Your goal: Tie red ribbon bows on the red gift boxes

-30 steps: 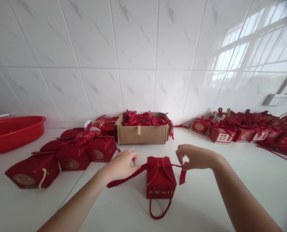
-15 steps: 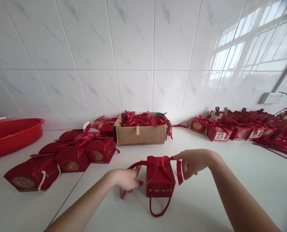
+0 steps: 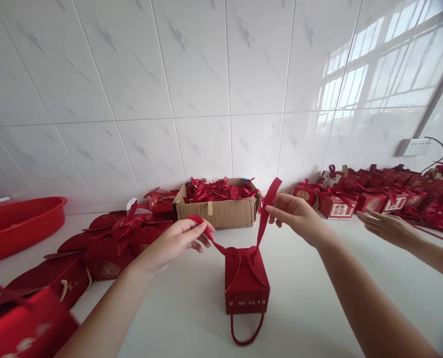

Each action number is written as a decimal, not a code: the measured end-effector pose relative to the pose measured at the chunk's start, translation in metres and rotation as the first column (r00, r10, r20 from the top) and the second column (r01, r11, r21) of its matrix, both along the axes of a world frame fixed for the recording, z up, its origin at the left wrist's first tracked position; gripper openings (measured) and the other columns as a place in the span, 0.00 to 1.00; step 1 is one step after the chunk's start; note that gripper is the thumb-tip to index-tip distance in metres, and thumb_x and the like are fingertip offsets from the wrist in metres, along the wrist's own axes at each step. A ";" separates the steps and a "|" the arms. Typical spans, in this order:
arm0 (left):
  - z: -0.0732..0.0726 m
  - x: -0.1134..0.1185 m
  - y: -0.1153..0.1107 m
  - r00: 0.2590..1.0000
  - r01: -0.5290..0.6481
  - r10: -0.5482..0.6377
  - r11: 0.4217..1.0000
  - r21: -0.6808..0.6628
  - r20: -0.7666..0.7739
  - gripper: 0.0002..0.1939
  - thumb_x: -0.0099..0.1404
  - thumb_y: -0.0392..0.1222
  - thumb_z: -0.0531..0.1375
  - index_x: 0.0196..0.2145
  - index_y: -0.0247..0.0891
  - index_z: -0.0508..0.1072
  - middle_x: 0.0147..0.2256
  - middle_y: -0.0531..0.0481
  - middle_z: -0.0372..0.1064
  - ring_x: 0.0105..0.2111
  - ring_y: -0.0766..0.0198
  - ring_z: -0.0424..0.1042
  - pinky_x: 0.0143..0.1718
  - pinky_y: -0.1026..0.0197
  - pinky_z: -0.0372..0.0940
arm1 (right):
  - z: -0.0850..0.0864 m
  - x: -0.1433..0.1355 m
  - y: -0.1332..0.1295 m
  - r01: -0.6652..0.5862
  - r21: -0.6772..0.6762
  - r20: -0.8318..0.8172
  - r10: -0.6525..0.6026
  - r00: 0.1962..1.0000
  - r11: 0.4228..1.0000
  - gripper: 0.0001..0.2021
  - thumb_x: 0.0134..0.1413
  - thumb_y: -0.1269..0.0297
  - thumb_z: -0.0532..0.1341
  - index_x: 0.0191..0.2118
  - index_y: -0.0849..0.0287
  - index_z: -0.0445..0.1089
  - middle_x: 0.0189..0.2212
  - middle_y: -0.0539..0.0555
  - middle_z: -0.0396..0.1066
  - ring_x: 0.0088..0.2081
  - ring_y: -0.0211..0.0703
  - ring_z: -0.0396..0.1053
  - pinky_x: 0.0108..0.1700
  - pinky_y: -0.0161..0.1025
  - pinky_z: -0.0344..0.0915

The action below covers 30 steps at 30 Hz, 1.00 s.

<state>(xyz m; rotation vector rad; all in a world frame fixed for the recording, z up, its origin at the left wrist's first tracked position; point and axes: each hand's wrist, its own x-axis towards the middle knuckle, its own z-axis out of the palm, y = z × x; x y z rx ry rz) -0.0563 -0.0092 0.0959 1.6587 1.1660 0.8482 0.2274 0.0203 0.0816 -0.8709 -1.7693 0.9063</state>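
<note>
A small red cardboard gift box with rounded top flaps [image 3: 247,283] stands upright on the white counter [image 3: 191,308], just in front of the person, its red cord handle [image 3: 247,332] hanging down over the near face. A long red satin ribbon [image 3: 262,219] runs through the closed flaps and rises out on both sides. The left hand [image 3: 172,243] has its fingers [image 3: 201,229] pinched together on the left end of the ribbon, lifted above and to the left of the box; the right hand [image 3: 298,216] has its fingers clamped on the right end, held higher, so that this tail stands nearly upright. Both ends look taut. To do this well, as I judge it, the two tails should be pulled with even tension so the flaps stay seated, and kept flat rather than twisted; the box is light and not held down, so a hard upward pull could tip or lift it. Behind the box sits an open brown cardboard carton full of red ribbons [image 3: 217,206]. Finished-looking red boxes lie in a heap at the left [image 3: 109,243] and in a row at the right [image 3: 371,196], and a red plastic basin [image 3: 20,223] stands at the far left. Another person's hand [image 3: 387,226] reaches in, open and flat, near the right-hand row.
</note>
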 end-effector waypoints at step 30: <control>0.022 0.038 -0.011 0.960 -0.214 0.280 0.764 0.608 -0.014 0.14 0.64 0.49 0.54 0.29 0.36 0.71 0.23 0.54 0.59 0.24 0.67 0.58 0.25 0.65 0.54 | 0.006 -0.002 -0.018 -0.007 0.007 -0.397 0.010 0.918 1.000 0.10 0.54 0.59 0.63 0.26 0.57 0.69 0.23 0.49 0.66 0.25 0.35 0.62 0.29 0.35 0.59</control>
